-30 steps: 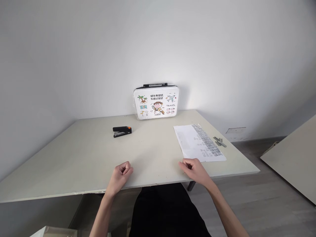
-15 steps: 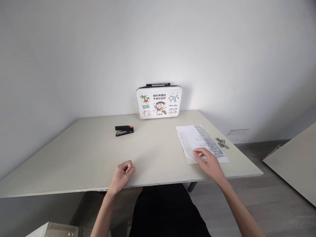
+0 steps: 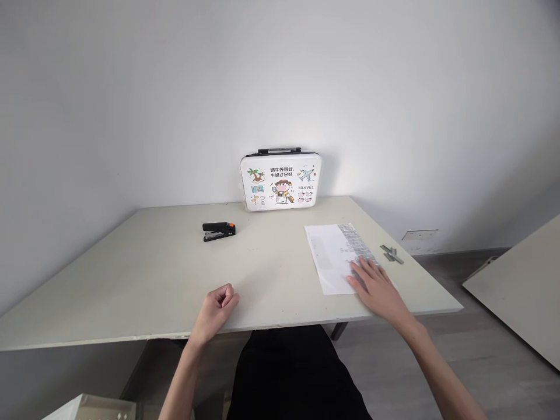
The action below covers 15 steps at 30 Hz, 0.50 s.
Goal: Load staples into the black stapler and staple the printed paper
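My left hand (image 3: 217, 310) rests near the front edge of the table, curled into a loose fist with nothing showing in it. Flat on the right part of the paper (image 3: 330, 256) lies my right hand (image 3: 378, 290), fingers stretched out and slightly spread. The paper is white with a grey printed band along its right side; the hand covers its lower right part. Just right of the paper are several staple strips (image 3: 392, 255). A black stapler (image 3: 219, 231) with an orange part lies beyond my left hand, apart from it.
A white case (image 3: 280, 182) with cartoon prints and a black handle stands at the back against the wall. The pale table (image 3: 262, 262) has its front edge close to my lap. Another pale panel (image 3: 520, 286) is at the far right, and a white box (image 3: 94, 408) stands below left.
My right hand has opened from a loose pinch and now lies flat on the paper. The paper has shifted slightly left and nearer to me. My left hand has stayed put.
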Motion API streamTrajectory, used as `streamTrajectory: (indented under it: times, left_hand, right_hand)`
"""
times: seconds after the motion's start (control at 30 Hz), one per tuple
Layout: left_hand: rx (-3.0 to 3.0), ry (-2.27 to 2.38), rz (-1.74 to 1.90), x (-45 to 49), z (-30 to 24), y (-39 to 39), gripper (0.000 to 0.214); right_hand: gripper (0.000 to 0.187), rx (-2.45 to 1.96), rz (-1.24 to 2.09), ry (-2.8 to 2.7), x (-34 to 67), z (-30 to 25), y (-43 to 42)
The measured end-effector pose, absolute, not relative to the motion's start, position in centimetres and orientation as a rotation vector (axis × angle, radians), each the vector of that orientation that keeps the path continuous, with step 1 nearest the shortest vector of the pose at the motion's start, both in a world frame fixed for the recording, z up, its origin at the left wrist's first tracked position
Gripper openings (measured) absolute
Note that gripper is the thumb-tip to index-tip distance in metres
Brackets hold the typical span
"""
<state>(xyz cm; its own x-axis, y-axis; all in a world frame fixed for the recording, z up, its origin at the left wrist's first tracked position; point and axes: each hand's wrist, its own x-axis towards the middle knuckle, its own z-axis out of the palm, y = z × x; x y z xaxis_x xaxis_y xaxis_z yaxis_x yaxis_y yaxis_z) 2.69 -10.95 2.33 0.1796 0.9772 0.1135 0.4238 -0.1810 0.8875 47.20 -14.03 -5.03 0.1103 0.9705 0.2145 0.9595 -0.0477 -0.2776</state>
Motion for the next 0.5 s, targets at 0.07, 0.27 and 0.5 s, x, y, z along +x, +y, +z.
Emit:
streamTrajectory:
  times: [0.07, 0.27, 0.5]
  left_hand:
    - [1.759, 1.377, 0.943, 3.1, 2.3, -10.9, 0.042]
    - [2.165, 1.389, 1.001, 7.0, 2.5, -9.2, 0.031]
    - [2.597, 1.364, 0.477, 4.7, 1.5, -6.2, 0.058]
  right_hand:
    - [0.065, -1.985, 0.025, -1.901, 44.5, -4.8, -14.8]
    - [0.056, -1.719, 0.101, -1.931, 33.3, -2.4, -17.2]
    - [0.058, -1.695, 0.098, -1.785, 36.8, 0.8, -15.5]
